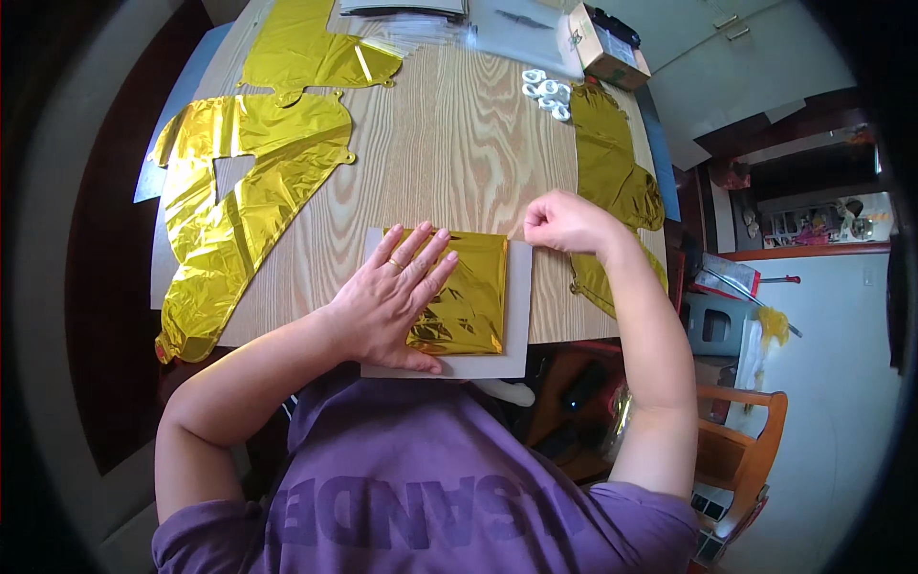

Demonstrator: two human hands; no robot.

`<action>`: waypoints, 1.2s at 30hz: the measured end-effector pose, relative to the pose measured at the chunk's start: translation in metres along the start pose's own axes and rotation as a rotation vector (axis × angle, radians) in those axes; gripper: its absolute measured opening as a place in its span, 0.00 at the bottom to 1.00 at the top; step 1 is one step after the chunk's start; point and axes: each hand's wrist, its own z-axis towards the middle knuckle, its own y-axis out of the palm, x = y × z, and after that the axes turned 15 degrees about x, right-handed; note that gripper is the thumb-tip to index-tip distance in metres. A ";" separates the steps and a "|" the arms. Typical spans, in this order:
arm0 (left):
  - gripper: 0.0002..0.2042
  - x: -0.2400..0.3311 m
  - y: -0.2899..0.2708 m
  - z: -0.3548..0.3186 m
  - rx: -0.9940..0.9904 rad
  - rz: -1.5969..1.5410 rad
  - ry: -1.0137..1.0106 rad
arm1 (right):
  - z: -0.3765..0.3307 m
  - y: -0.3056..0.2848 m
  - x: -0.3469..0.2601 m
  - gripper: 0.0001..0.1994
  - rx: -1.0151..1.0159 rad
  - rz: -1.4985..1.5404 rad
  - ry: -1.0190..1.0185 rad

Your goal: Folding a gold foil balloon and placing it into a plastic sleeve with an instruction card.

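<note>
A folded square of shiny gold foil (pixel 469 297) lies on a grey card (pixel 517 306) at the table's near edge. Across the left part of the foil rests my left hand (pixel 402 292), palm down with its fingers stretched out; its thumb reaches onto the lower part of the card. My right hand (pixel 564 223) is closed, fingers curled in, at the card's upper right corner. Whatever it may hold is hidden. Right of that hand, a flat gold foil balloon (pixel 612 143) lies along the table edge.
More flat gold foil balloons (pixel 277 172) spread over the left side. Several white rings (pixel 548 91), perhaps tape or ribbon rolls, sit at the back right beside a cardboard box (pixel 609 53). Stacked sheets (pixel 402 8) and clear plastic (pixel 512 33) lie at the far edge. A wooden chair (pixel 751 421) stands right.
</note>
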 end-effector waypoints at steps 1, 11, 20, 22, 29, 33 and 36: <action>0.64 0.000 0.000 0.000 -0.001 0.001 -0.001 | -0.004 0.002 -0.002 0.07 0.105 -0.035 0.004; 0.63 -0.002 -0.001 -0.002 0.048 -0.049 -0.002 | -0.120 0.110 -0.070 0.25 0.744 -0.333 -0.386; 0.50 0.000 -0.019 0.007 0.068 0.056 -0.060 | -0.211 0.175 -0.016 0.10 0.731 0.788 0.382; 0.49 0.006 -0.013 0.013 0.108 0.065 -0.092 | -0.206 0.188 -0.018 0.11 0.512 1.281 0.501; 0.48 0.010 0.015 0.021 0.158 0.037 -0.154 | -0.185 0.198 -0.026 0.11 0.408 1.723 0.509; 0.50 0.011 0.016 0.017 0.136 0.054 -0.144 | -0.177 0.199 -0.037 0.12 0.472 1.761 0.540; 0.51 0.009 0.017 0.015 0.085 0.103 -0.114 | -0.173 0.200 -0.039 0.14 0.511 1.765 0.572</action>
